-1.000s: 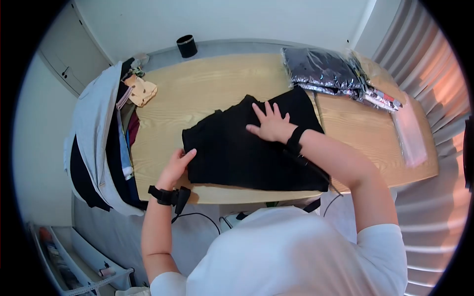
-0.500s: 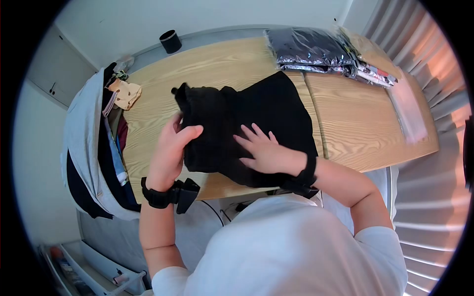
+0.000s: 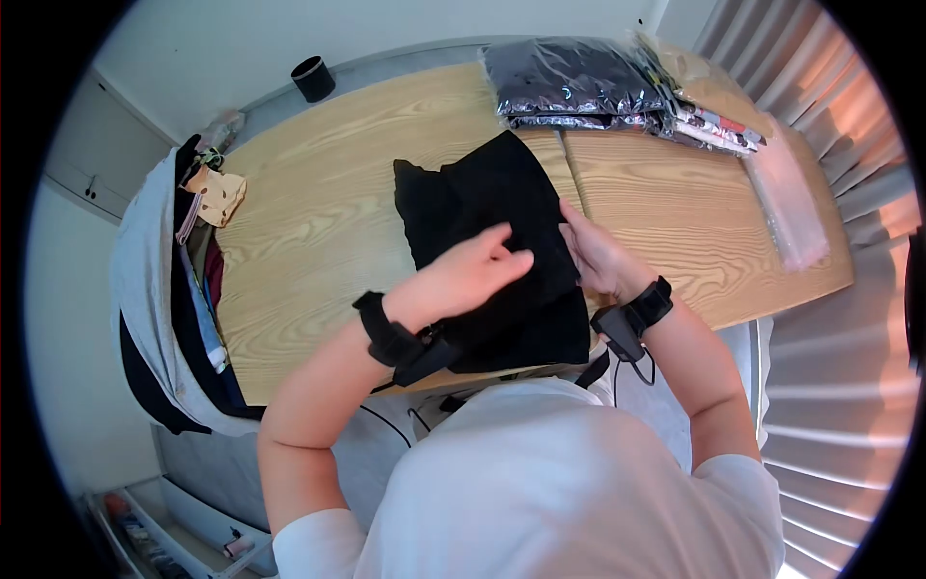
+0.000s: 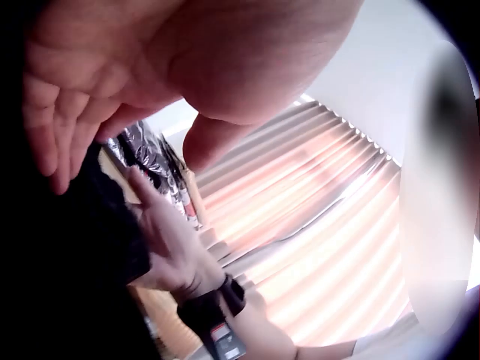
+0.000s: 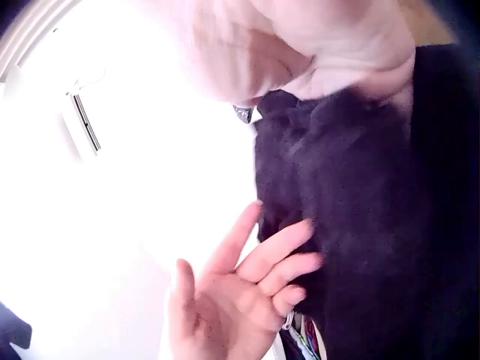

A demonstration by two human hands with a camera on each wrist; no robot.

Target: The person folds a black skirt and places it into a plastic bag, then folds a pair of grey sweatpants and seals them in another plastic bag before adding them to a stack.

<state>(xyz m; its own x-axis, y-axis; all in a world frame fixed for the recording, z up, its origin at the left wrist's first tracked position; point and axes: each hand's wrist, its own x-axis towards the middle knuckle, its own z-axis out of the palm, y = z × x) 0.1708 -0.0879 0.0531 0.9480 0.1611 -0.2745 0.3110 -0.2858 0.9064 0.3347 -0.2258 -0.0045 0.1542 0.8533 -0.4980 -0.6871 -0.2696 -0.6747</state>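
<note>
A folded black garment (image 3: 492, 207) lies near the front of the wooden table (image 3: 318, 212). My left hand (image 3: 471, 277) is over its middle, fingers extended and slightly spread; the right wrist view shows that hand (image 5: 240, 307) with its palm turned toward the camera and fingertips overlapping the dark cloth. At the garment's right edge is my right hand (image 3: 600, 256), its fingers against the side of the cloth. In the left wrist view, the right hand (image 4: 169, 236) has its thumb pointing up, with part of its fingers hidden by the garment. Both wrists wear black straps.
Plastic-wrapped clothing (image 3: 579, 82) is piled at the back right, with clear plastic bags (image 3: 786, 203) along the right edge. A heap of clothes (image 3: 154, 280) hangs over the table's left side beside a cream patterned cloth (image 3: 220, 196). A black bin (image 3: 313, 79) stands behind.
The left part of the garment has been folded over to the right, making it narrower. My left hand has moved right over the cloth; my right hand has shifted from its top to its right edge.
</note>
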